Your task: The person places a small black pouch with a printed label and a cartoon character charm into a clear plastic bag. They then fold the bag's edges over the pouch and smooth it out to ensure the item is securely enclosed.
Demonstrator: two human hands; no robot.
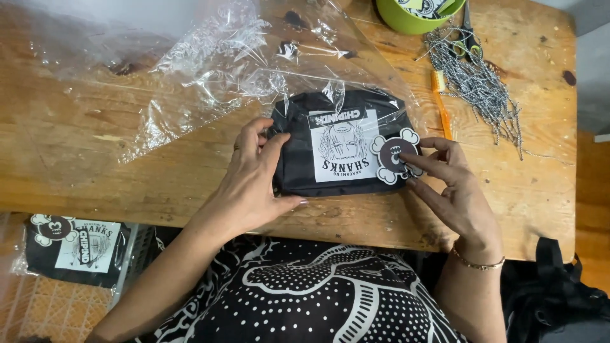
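I am pressing my left hand (254, 184) flat-ish against the left end of the folded black garment (337, 152), fingers slightly spread and curled over its edge, thumb stretched out below along the table — this is keeping the soft fabric from sliding on the wood while the other hand works. My right hand (454, 190) is pinching the round tag (395, 156) between fingertips and thumb, holding it against the right edge of the garment so that it is overlapping the cloth. The garment is lying near the front edge of the wooden table (95, 159), partly under the mouth of a clear plastic bag (254, 57) that is spreading away behind it, crinkled and glossy. Materials: the garment is matte black with a white rectangular label (343, 147) bearing a line drawing; the tag is stiff, dark brown in the middle with white rounded lobes at its corners. The table is worn, knotted and stained. To the far right a heap of black-and-white twisted cords (476, 82) is lying loose, an orange stick-shaped tool (441, 108) beside it, a green bowl (413, 19) behind. Below the table on my left, a finished bagged garment (76, 244) is resting in a crate.
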